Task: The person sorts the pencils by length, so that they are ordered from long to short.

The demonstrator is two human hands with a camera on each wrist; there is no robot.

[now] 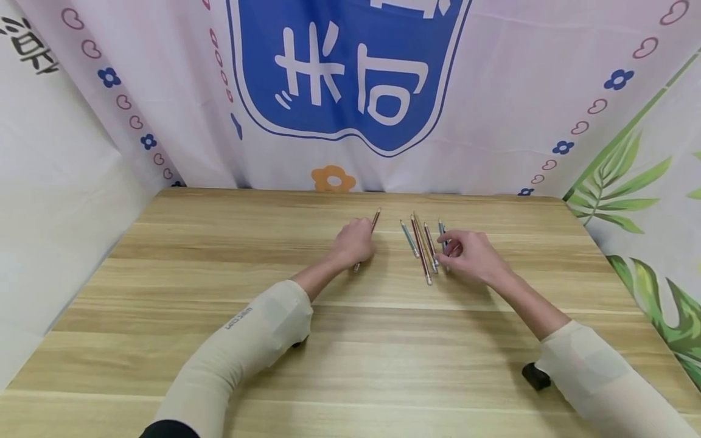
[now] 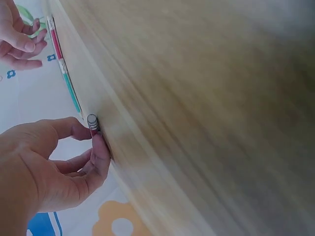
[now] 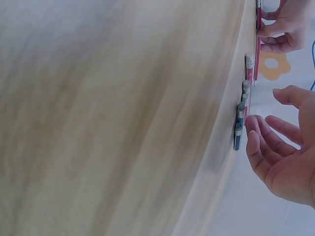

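Note:
My left hand (image 1: 353,244) pinches a dark red pencil (image 1: 376,219) that lies slanted on the table; its eraser end (image 2: 92,122) shows between thumb and fingers in the left wrist view. To the right, several pencils lie loosely side by side: a teal pencil (image 1: 408,237), a long red pencil (image 1: 420,250), a yellowish one and another dark red one, partly overlapping. My right hand (image 1: 472,255) is over the blue pencil (image 1: 441,226) at the group's right end, hiding part of it. In the right wrist view its thumb and loosely bent fingers are apart, with nothing between them.
The wood-grain table (image 1: 350,365) ends at a hanging printed cloth (image 1: 465,164) just behind the pencils. More white cloth (image 1: 60,201) hangs along the left side, and leaf-patterned cloth (image 1: 630,182) along the right. Black wrist devices (image 1: 535,376) sit under the sleeves.

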